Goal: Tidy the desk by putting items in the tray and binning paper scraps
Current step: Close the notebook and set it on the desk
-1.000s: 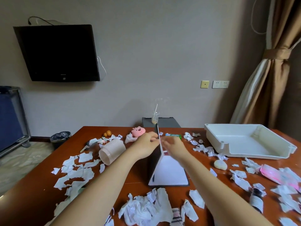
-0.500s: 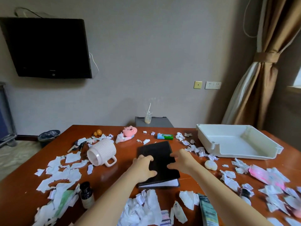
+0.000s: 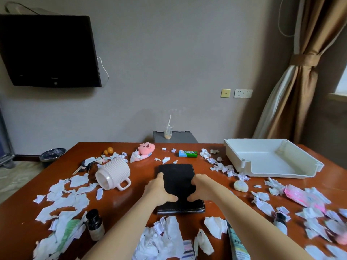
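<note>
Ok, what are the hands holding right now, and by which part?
The left hand and right hand each hold one long side edge of the black rectangular notebook, flat on the wooden table.

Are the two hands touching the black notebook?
Touching. The head view shows the left hand and right hand gripping the black notebook at its side edges, thumbs on the cover.

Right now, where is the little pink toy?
In the head view, the pink toy sits near the far edge of the desk, left of centre, between the white mug and the green gum pack.
</note>
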A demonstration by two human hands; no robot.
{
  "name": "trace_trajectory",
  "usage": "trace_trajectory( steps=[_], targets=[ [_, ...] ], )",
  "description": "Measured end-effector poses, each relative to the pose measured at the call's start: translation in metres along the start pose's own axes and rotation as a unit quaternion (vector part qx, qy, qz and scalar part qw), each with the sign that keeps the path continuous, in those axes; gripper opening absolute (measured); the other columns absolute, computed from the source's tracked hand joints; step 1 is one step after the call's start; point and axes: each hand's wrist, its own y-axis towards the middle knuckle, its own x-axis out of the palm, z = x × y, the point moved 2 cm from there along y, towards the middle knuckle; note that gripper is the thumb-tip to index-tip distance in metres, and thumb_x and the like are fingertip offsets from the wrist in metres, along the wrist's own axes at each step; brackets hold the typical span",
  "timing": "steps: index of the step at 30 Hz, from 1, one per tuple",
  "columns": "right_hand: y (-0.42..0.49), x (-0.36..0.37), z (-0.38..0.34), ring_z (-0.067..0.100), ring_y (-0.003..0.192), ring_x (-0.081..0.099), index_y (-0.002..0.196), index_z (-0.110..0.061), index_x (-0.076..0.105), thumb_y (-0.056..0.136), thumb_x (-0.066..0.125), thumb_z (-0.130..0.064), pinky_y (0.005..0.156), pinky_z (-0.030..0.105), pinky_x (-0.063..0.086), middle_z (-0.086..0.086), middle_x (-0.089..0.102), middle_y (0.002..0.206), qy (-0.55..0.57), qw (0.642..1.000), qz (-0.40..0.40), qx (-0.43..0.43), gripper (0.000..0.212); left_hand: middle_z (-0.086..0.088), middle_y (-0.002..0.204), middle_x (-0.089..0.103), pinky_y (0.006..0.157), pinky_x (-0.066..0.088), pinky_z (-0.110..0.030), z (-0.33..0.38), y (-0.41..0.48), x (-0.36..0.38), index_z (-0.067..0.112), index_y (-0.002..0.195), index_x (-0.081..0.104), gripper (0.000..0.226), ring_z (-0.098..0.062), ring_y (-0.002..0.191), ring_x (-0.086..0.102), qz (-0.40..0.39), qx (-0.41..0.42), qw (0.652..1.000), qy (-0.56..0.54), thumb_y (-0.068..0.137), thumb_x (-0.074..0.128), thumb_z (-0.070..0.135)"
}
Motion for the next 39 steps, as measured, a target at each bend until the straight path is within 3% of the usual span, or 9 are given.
trace_trajectory(
  steps=[6, 9, 12, 17, 24, 26, 30, 32, 39],
  targets=[
    [-0.002, -0.002, 0.007, 0.014, 0.085, 0.057, 0.119, -0.009, 0.056, 0.084, 0.068, -0.031, 0.056, 0.013, 0.041, 0.005, 0.059, 0.101, 0.086, 0.996, 0.018, -0.003, 0.043, -0.005, 0.150, 0.033, 0.100, 0.046, -0.037, 0.005, 0.000, -0.011, 0.025, 0.145, 0.024, 0.083, -0.026, 0.134, 0.040, 0.063, -0.005, 0.985, -0.159, 0.079, 0.075, 0.025],
    [-0.006, -0.006, 0.009, 0.020, 0.098, 0.061, 0.122, -0.006, 0.057, 0.087, 0.065, -0.029, 0.070, 0.019, 0.051, 0.008, 0.063, 0.113, 0.137, 0.990, 0.017, -0.003, 0.043, -0.005, 0.149, 0.034, 0.099, 0.046, -0.037, 0.017, -0.005, -0.019, 0.026, 0.145, 0.024, 0.083, -0.026, 0.133, 0.040, 0.057, 0.021, 0.980, -0.191, 0.079, 0.074, 0.019],
    [-0.020, -0.010, 0.008, 0.021, 0.110, 0.058, 0.130, -0.008, 0.051, 0.090, 0.060, -0.024, 0.086, 0.027, 0.051, 0.009, 0.058, 0.128, 0.210, 0.978, 0.006, -0.004, 0.043, -0.004, 0.147, 0.039, 0.094, 0.049, -0.035, 0.029, -0.013, -0.027, 0.027, 0.144, 0.029, 0.081, -0.026, 0.129, 0.044, 0.059, 0.041, 0.974, -0.217, 0.077, 0.074, 0.014],
    [-0.048, -0.022, 0.012, 0.023, 0.115, 0.054, 0.134, -0.017, 0.042, 0.089, 0.062, -0.022, 0.099, 0.039, 0.049, 0.004, 0.052, 0.134, 0.379, 0.924, 0.045, -0.011, 0.049, -0.005, 0.132, 0.054, 0.089, 0.055, -0.044, 0.059, -0.040, -0.045, 0.032, 0.134, 0.039, 0.077, -0.027, 0.112, 0.057, 0.068, 0.110, 0.968, -0.217, 0.069, 0.076, 0.010],
    [-0.111, -0.054, 0.043, 0.014, 0.100, 0.059, 0.123, -0.031, 0.039, 0.088, 0.064, -0.019, 0.078, 0.031, 0.054, -0.008, 0.056, 0.112, 0.535, 0.835, 0.109, -0.063, 0.044, -0.012, 0.132, 0.050, 0.087, 0.053, -0.037, 0.111, -0.088, -0.053, 0.032, 0.134, 0.043, 0.074, -0.030, 0.118, 0.055, 0.081, 0.191, 0.930, -0.305, 0.074, 0.074, 0.004],
    [-0.131, -0.064, 0.057, 0.014, 0.098, 0.060, 0.116, -0.031, 0.041, 0.087, 0.065, -0.018, 0.074, 0.030, 0.054, -0.006, 0.057, 0.109, 0.530, 0.831, 0.158, -0.060, 0.040, -0.008, 0.131, 0.049, 0.089, 0.052, -0.037, 0.126, -0.102, -0.045, 0.034, 0.134, 0.043, 0.073, -0.029, 0.117, 0.054, 0.079, 0.204, 0.920, -0.325, 0.075, 0.075, 0.006],
    [-0.168, -0.083, 0.095, 0.025, 0.105, 0.060, 0.118, -0.027, 0.046, 0.082, 0.071, -0.013, 0.092, 0.040, 0.052, 0.000, 0.058, 0.110, 0.523, 0.816, 0.245, -0.028, 0.046, -0.002, 0.121, 0.049, 0.084, 0.051, -0.032, 0.163, -0.125, -0.020, 0.031, 0.136, 0.040, 0.071, -0.025, 0.113, 0.056, 0.051, 0.233, 0.902, -0.361, 0.078, 0.074, 0.008],
    [-0.185, -0.092, 0.116, 0.028, 0.104, 0.061, 0.122, -0.020, 0.048, 0.080, 0.072, -0.008, 0.097, 0.041, 0.050, 0.004, 0.059, 0.109, 0.519, 0.813, 0.264, -0.006, 0.049, -0.001, 0.127, 0.050, 0.091, 0.051, -0.035, 0.183, -0.131, -0.003, 0.030, 0.137, 0.037, 0.072, -0.023, 0.115, 0.054, 0.042, 0.241, 0.901, -0.358, 0.079, 0.074, 0.012],
    [-0.235, -0.121, 0.195, 0.030, 0.105, 0.062, 0.133, -0.015, 0.046, 0.078, 0.073, -0.003, 0.097, 0.041, 0.049, 0.012, 0.061, 0.118, 0.461, 0.810, 0.356, 0.074, 0.063, -0.005, 0.143, 0.043, 0.088, 0.049, -0.031, 0.261, -0.140, 0.063, 0.027, 0.140, 0.026, 0.076, -0.025, 0.124, 0.049, 0.009, 0.253, 0.923, -0.289, 0.081, 0.073, 0.023]
  ],
)
